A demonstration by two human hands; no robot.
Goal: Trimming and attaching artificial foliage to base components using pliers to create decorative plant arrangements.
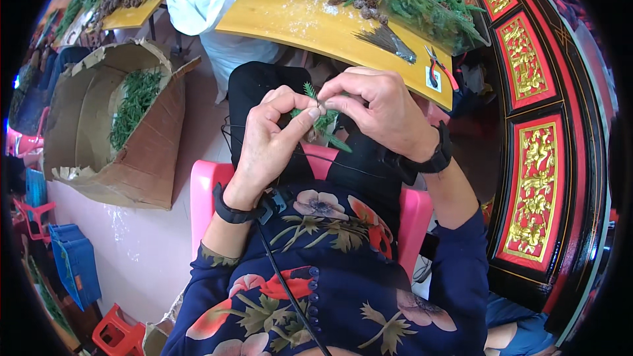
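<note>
1. Sprig (326,121), green, leafy, was held up off the desk (264,16), just on the wearer's side of its near edge.
2. Left fingers (295,101) pinched narrow on the stem; right fingers (344,84) nipped it close beside, exact contact hidden.
3. Handling, by judgement: almost weightless; springy leaves, stiffer stem; little slip, but tips likely bent or tangled easily.
4. Best hold seemed the stem, thumb against forefinger, clear of leaves.
5. Pliers (451,78) lay at the desk's near right corner.

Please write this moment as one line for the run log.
left hand: pinching green sprig | right hand: pinching same sprig | yellow table: pliers, pine cones | person's left: cardboard box, greenery inside
</note>
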